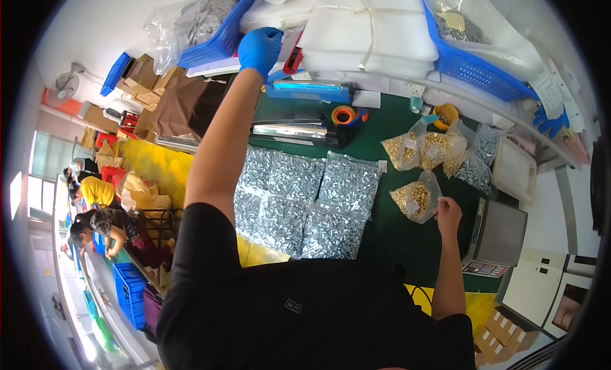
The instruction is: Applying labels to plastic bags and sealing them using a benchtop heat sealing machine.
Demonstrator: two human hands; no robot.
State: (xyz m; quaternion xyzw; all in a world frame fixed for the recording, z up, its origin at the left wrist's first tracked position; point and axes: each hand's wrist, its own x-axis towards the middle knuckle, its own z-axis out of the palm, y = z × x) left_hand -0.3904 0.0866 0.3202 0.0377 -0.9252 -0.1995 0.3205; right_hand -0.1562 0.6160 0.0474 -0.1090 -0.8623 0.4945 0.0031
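My left hand, in a blue glove, is stretched up to the shelf above the table. Its fingers are curled between a blue basket and a stack of white plastic sheets or bags; whatever they hold is hidden. A red object lies just right of it. My bare right hand pinches the edge of a clear plastic bag of small brass-coloured parts lying on the green table. Several similar bags stand behind it. Large clear bags of silvery metal parts lie in front of me.
At right stand a grey boxy device and a white tray. Tape rolls and a yellow cup sit toward the back. Another blue basket is on the shelf. People work at a bench far left.
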